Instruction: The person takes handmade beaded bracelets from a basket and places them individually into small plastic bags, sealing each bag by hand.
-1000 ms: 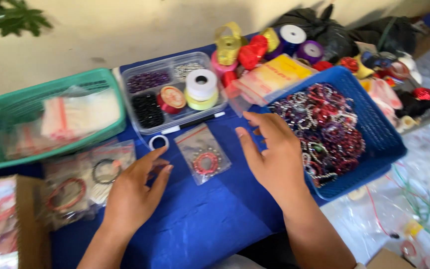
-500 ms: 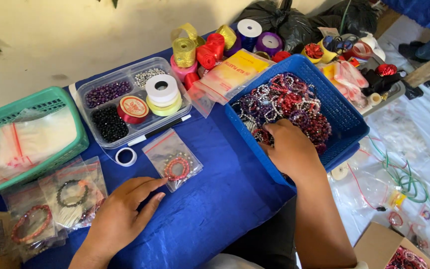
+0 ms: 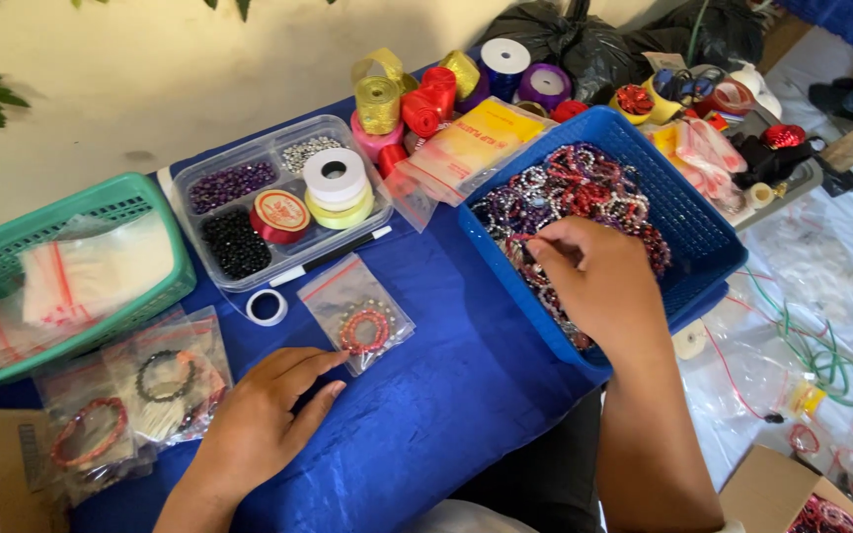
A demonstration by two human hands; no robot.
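We find the right hand [image 3: 599, 286] reaching into the blue basket [image 3: 703, 232], fingers curled down among the heap of beaded bracelets [image 3: 570, 192]; thumb and forefinger are drawn together at a strand, but we cannot tell whether a bracelet is actually pinched between them. The left hand [image 3: 259, 424] lies flat and loosely open on the blue cloth [image 3: 426, 395], palm down, holding nothing, its fingertips just beside the lower corner of a small clear zip bag [image 3: 357, 314] that contains a red beaded bracelet. That bag lies on the cloth between the two hands, apart from the basket. A white tape ring [image 3: 267, 307] sits just to the left of it. Behind these stands a clear compartment box [image 3: 269, 202] holding purple, black and silver beads in separate sections, with a red spool and a stack of white and yellow tape rolls in its larger section; a black pen [image 3: 333, 257] lies along its front edge. At far left a green basket [image 3: 71, 266] holds empty zip bags with red seals, and in front of it lie further bagged bracelets [image 3: 140, 390]. Ribbon spools [image 3: 426, 94] in gold, red, pink and purple are grouped behind the blue basket, next to a yellow packet [image 3: 471, 138]. A cardboard box [image 3: 787, 494] stands at lower right on clear plastic sheeting
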